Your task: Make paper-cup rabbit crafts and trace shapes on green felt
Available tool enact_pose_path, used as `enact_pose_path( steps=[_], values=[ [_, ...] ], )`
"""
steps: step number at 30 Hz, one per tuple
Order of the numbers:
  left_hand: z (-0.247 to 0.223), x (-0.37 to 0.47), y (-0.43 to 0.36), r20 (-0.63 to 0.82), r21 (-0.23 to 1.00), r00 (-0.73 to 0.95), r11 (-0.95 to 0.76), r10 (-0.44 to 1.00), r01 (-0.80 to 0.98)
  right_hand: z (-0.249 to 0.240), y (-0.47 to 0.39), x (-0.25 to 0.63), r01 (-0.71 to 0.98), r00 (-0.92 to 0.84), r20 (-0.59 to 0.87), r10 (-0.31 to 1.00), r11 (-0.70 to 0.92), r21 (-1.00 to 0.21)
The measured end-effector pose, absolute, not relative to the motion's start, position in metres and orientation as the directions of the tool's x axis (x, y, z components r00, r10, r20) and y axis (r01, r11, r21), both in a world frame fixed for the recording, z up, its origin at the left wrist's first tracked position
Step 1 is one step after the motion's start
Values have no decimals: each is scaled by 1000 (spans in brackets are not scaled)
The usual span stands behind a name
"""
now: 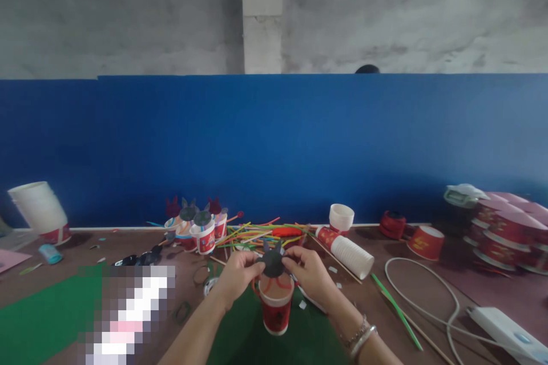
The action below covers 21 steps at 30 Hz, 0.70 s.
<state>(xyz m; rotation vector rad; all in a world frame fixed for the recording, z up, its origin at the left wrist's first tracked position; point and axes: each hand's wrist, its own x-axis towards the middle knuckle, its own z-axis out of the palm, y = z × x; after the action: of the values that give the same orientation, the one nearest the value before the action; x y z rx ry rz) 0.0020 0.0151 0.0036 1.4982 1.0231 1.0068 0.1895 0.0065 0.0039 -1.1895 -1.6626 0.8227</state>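
A round black paper animal head (273, 264) with two pointed grey ears is pinched at its left side by my left hand (238, 276) and at its right side by my right hand (311, 275). Directly below it, a red paper cup (276, 315) with a white rim stands upright on a dark green sheet (233, 336). Thin red-orange strips show between the head and the cup's mouth; I cannot tell how they are fixed. My fingers cover the head's side edges.
Decorated cups (202, 238) with paper heads cluster at the back left. Behind my hands lie colourful pipe cleaners (252, 235). Right of them are toppled stacked cups (351, 256), a white cable (428, 271) and a power strip (509, 333). A blue partition (274, 148) bounds the table.
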Motion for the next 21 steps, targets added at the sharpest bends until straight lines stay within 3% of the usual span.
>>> enact_pose_path(
  steps=[10,17,21],
  values=[
    [-2,3,17,126,969,253,-174,959,175,4,5,187,425,-83,321,943,325,-845],
    [-10,-1,27,145,967,220,-185,965,175,-2,13,191,285,-46,306,951,306,-908],
    [-10,-3,27,144,969,233,-184,962,165,-4,14,190,311,-61,314,948,317,-896]
  ],
)
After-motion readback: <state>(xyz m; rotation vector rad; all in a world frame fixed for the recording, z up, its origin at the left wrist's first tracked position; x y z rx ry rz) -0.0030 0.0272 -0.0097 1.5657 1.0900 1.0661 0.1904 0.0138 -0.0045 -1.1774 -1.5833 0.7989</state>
